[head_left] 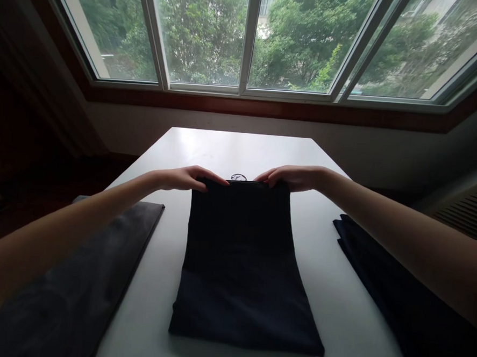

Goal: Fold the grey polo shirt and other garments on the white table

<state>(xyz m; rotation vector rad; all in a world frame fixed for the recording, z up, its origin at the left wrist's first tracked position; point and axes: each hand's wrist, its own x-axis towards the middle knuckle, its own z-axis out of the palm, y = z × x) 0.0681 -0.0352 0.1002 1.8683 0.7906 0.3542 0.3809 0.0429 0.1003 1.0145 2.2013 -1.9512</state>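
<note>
A folded dark navy cloth (245, 265) runs down the middle of the white table (240, 151), its far edge lifted and its near end lying on the tabletop. My left hand (185, 178) pinches the far left corner, thumb on the near side and fingers along the top edge. At the far right corner, my right hand (293, 177) grips the same edge in a similar way. Just beyond the raised edge, a small dark-outlined loop (238, 177) peeks out; what it belongs to is hidden. The exact kind of garment or fabric piece cannot be made out.
On the table's left side lies a dark grey folded cloth (83, 266), partly under my left forearm. Another dark navy cloth (393, 295) lies on the right, partly behind my right arm. A wide window (247, 39) stands beyond the table, and a slatted panel (466, 208) is at right.
</note>
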